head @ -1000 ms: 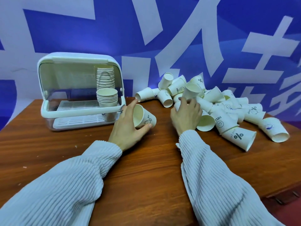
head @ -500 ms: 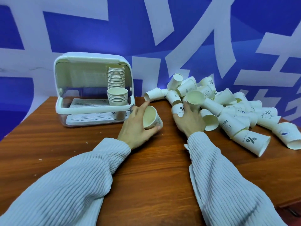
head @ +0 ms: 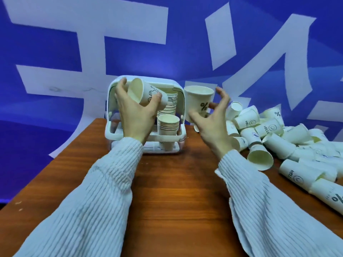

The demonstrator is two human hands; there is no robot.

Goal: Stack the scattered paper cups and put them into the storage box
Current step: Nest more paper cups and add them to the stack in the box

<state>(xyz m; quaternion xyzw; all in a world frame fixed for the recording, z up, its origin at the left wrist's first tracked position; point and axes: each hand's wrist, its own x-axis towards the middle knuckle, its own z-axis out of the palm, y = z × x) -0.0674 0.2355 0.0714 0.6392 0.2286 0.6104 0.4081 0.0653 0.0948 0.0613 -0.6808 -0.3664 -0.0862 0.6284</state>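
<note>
My left hand (head: 136,114) grips a white paper cup (head: 144,94) tilted on its side, mouth to the left, raised in front of the white storage box (head: 182,108). An upright cup with a % mark (head: 198,102) is in my right hand (head: 211,119), level with the box's right edge. Inside the open box stand a tall stack of cups (head: 170,103) and a shorter stack (head: 168,123). A heap of loose cups (head: 278,138) lies on the table to the right.
The brown wooden table (head: 176,191) carries the box at its far middle. Its left edge runs diagonally from the box towards me. A blue wall with large white shapes (head: 167,43) stands right behind the table.
Both hands have lifted off the table, each with a cup, and risen to box height. The view has swung left, so the box now sits in the centre.
</note>
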